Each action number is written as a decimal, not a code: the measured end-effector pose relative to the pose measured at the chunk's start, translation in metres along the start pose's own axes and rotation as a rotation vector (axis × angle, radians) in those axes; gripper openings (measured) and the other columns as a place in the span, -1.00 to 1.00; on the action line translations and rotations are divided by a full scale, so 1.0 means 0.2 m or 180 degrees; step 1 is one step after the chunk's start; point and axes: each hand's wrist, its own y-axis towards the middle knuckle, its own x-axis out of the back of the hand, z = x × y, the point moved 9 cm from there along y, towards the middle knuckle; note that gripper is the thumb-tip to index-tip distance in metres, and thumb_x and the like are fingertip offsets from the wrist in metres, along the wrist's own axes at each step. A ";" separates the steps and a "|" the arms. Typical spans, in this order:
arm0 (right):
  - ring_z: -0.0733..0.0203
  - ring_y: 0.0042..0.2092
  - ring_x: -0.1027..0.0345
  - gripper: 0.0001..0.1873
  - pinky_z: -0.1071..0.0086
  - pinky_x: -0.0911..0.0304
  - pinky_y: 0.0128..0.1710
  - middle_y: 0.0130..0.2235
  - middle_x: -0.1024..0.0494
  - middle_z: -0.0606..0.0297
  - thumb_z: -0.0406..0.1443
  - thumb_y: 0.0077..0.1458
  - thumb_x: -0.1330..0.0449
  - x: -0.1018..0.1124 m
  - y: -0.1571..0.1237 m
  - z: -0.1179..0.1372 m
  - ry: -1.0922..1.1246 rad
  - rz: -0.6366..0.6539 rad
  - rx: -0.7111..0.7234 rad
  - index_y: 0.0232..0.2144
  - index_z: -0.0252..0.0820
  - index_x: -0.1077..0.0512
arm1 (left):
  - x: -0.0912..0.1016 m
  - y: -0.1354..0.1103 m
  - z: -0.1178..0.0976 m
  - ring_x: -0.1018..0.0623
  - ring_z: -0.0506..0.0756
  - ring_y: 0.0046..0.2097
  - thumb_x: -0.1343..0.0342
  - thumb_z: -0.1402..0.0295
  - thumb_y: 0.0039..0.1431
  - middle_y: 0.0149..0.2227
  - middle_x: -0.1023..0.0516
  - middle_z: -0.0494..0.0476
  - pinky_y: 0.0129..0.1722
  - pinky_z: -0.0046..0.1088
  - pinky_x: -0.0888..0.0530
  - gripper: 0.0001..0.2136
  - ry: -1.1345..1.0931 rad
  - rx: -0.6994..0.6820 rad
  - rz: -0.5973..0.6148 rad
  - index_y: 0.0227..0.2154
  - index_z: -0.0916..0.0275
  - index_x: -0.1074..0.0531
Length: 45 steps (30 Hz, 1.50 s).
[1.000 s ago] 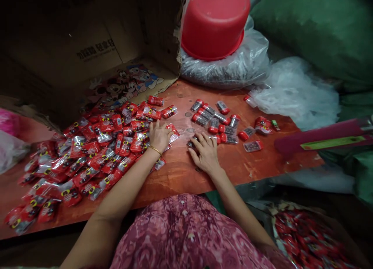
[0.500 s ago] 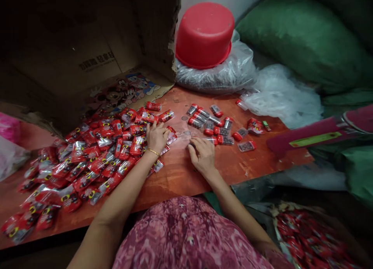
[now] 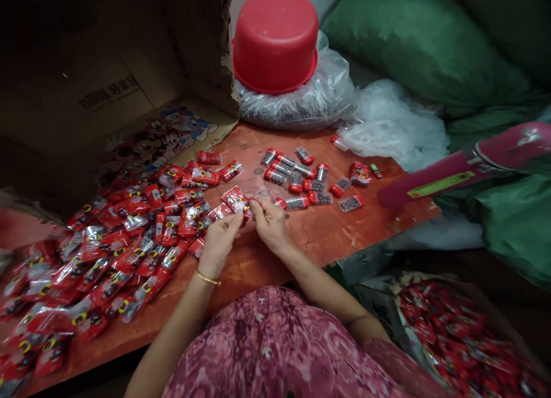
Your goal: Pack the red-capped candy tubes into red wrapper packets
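Left grip (image 3: pixel 219 237) and right grip (image 3: pixel 270 223) are both closed to a pinch, fingertips almost meeting at the near right end of a red packet (image 3: pixel 236 199). It sits just beyond the fingers, which hide part of it, between the pile (image 3: pixel 124 246) of similar packets on the left and the tubes (image 3: pixel 321 197) on the right. Those tubes are see-through, red-capped and filled with something dark; most lie close together, some touching.

On the far left, a carton (image 3: pixel 99 70) opens toward the near side, its inside dark, the pile spreading out below its mouth. Far side, a red tub (image 3: pixel 275 39) rests upside down on a clear bag (image 3: pixel 301 112) of dark contents. Near right, below the surface (image 3: pixel 340 234), an open container (image 3: pixel 403 317) holds many red packets.

The near edge runs close to the person's body. Bare orange shows between pile and tubes, and from the right wrist toward the right end, where a pink pole (image 3: pixel 495 151) slants across.
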 end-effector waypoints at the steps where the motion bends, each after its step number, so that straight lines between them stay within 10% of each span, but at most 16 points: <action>1: 0.35 -0.52 -0.17 -0.64 0.46 -0.12 -0.48 -0.60 -0.30 0.37 -0.16 0.16 0.03 -0.02 -0.02 0.02 0.0018 0.0079 0.0053 -0.60 -0.18 -0.31 | -0.02 -0.02 0.02 -0.54 0.13 -0.26 -0.17 -0.05 -0.15 -0.37 -0.57 0.16 -0.22 -0.35 -0.45 -0.54 -0.0466 0.0146 0.0070 -0.37 0.29 -0.51; 8: 0.31 -0.47 -0.25 -0.71 0.45 -0.19 -0.44 -0.51 -0.41 0.33 -0.19 0.17 0.05 -0.07 -0.08 -0.01 0.0324 0.0227 -0.0177 -0.46 -0.17 -0.36 | -0.13 -0.11 0.12 -0.54 0.05 -0.27 -0.29 0.06 -0.24 -0.43 -0.53 0.05 -0.23 -0.42 -0.47 -0.62 -0.1803 0.1235 0.0536 -0.41 0.24 -0.44; 13: 0.36 -0.54 -0.17 -0.61 0.48 -0.09 -0.52 -0.60 -0.30 0.38 -0.13 0.18 0.09 -0.05 -0.10 0.02 -0.0093 0.0517 0.0033 -0.60 -0.17 -0.26 | -0.08 -0.08 0.10 -0.50 0.01 -0.40 -0.40 0.23 -0.42 -0.55 -0.49 -0.01 -0.27 -0.44 -0.46 -0.65 -0.1912 0.0934 -0.0039 -0.59 0.31 -0.41; 24: -0.01 -0.43 -0.43 -0.40 0.31 -0.15 -0.48 -0.49 -0.52 -0.05 0.14 0.04 0.02 0.21 0.00 -0.30 -0.3327 0.0692 -0.1372 -0.42 -0.30 -0.44 | -0.05 -0.06 0.13 -0.45 -0.05 -0.58 -0.41 0.21 -0.47 -0.62 -0.49 0.02 -0.57 -0.59 -0.38 -0.61 -0.1748 0.1141 -0.0198 -0.59 0.34 -0.39; 36: -0.03 -0.13 -0.28 -0.47 0.21 -0.10 -0.19 -0.05 -0.45 0.00 -0.03 0.08 -0.06 0.21 -0.09 -0.23 -0.3095 0.0623 0.0288 -0.02 -0.29 -0.31 | -0.06 -0.07 0.22 -0.47 -0.06 -0.53 -0.35 0.33 -0.26 -0.56 -0.51 0.02 -0.49 -0.57 -0.41 -0.74 -0.2141 0.1370 -0.0162 -0.59 0.34 -0.38; 45: 0.04 -0.24 -0.31 -0.67 0.21 -0.15 -0.23 -0.22 -0.52 0.01 -0.25 0.12 0.04 0.22 -0.09 -0.25 -0.2516 0.0615 0.0333 -0.19 -0.33 -0.40 | -0.08 -0.08 0.22 -0.48 -0.05 -0.53 -0.36 0.31 -0.27 -0.59 -0.51 0.04 -0.47 -0.58 -0.40 -0.74 -0.1972 0.1381 -0.0070 -0.61 0.34 -0.39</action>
